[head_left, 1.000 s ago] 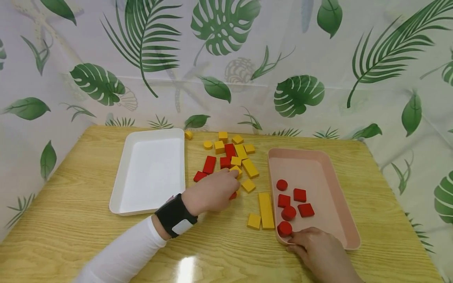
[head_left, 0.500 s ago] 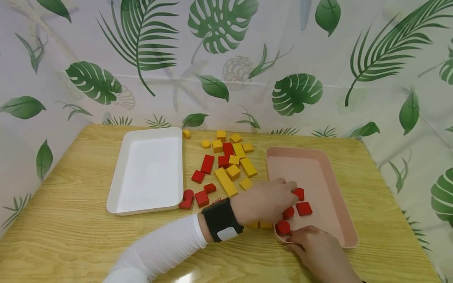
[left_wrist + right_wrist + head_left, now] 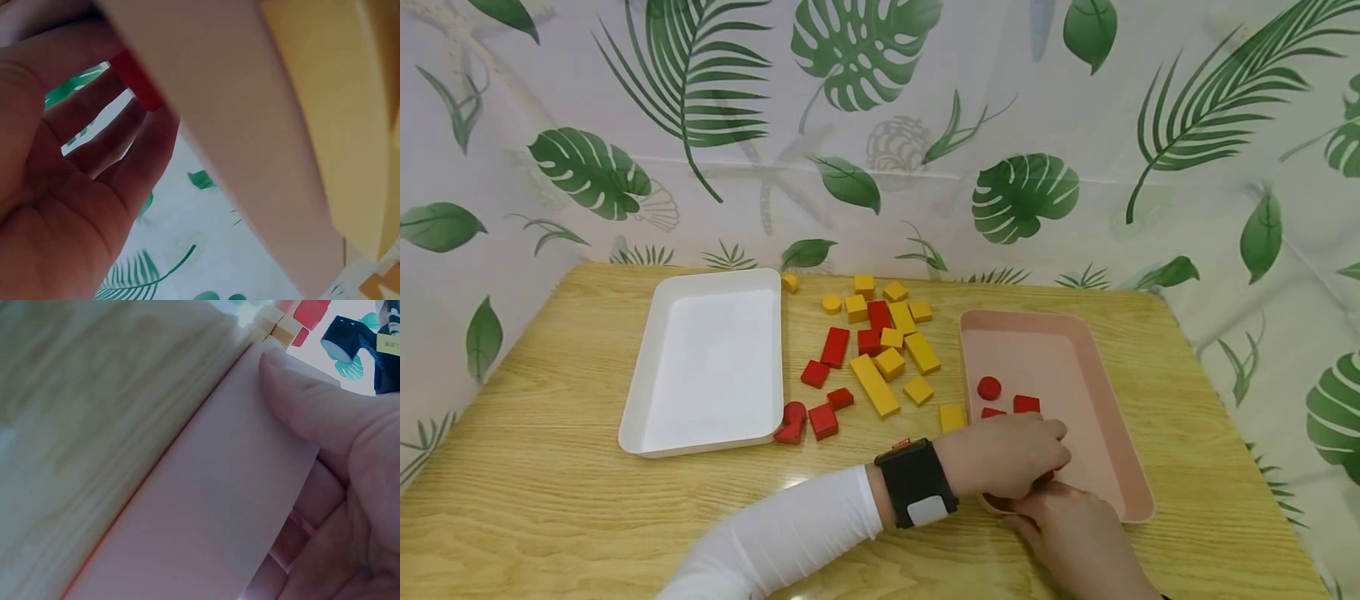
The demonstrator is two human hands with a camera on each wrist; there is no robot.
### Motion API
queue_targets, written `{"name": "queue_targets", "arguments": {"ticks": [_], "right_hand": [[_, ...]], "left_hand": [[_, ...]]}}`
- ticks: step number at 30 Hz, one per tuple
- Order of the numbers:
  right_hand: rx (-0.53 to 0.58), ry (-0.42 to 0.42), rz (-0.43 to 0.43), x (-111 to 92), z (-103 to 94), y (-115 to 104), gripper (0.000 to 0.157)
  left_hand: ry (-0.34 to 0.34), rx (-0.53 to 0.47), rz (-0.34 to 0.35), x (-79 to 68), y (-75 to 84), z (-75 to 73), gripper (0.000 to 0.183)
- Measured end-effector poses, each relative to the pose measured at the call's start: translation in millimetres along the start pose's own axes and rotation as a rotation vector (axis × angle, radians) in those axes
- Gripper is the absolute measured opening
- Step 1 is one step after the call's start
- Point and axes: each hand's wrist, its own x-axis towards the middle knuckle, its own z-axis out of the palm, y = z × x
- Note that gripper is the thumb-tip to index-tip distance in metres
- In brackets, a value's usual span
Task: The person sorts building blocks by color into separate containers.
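Observation:
My left hand (image 3: 1007,454) is over the near part of the pink tray (image 3: 1093,375), above its left wall. In the left wrist view, a red block (image 3: 135,81) sits between the thumb and curled fingers, partly hidden by the tray wall. My right hand (image 3: 1078,537) grips the tray's near wall, thumb outside and fingers over the rim, as the right wrist view also shows. Beyond the left hand in the tray lie a red round block (image 3: 989,388) and a red square block (image 3: 1026,404). Other red pieces are partly covered by the left hand.
A white tray (image 3: 722,367) stands at the left. Between the trays are scattered several yellow and red blocks, among them a long yellow block (image 3: 874,386) and a red cube (image 3: 823,422). A yellow block (image 3: 952,417) lies close to the pink tray's left wall.
My left hand has moved right from the scattered blocks, over the pink tray's wall and toward its near end, by the right hand. The right hand stays on the tray's near wall.

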Motion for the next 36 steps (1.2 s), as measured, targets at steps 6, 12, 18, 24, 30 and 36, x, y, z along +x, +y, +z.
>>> {"name": "queue_targets", "arguments": {"ticks": [6, 12, 18, 24, 30, 36], "right_hand": [[0.001, -0.001, 0.003, 1.9, -1.1, -1.9, 0.011], [0.006, 0.005, -0.005, 3.2, 0.0, -3.0, 0.010], [0.008, -0.001, -0.017, 1.5, -0.2, -3.0, 0.009], [-0.023, -0.056, 0.002, 2.2, -2.4, -3.4, 0.007], [-0.032, -0.167, 0.062, 5.0, -4.3, -6.0, 0.013], [-0.019, -0.157, 0.060, 6.4, -3.6, -5.6, 0.011]], "left_hand": [[0.036, 0.063, -0.003, 0.0, -0.7, 4.5, 0.009], [0.046, 0.099, -0.002, -2.1, -1.6, 5.6, 0.015], [0.038, 0.099, -0.042, -16.1, -8.5, -0.1, 0.029], [0.133, 0.113, -0.100, -59.2, -29.8, -9.8, 0.033], [0.110, 0.013, -0.251, -115.2, -61.0, -5.3, 0.045], [0.095, -0.024, -0.374, -165.3, -82.5, 9.9, 0.044]]}}
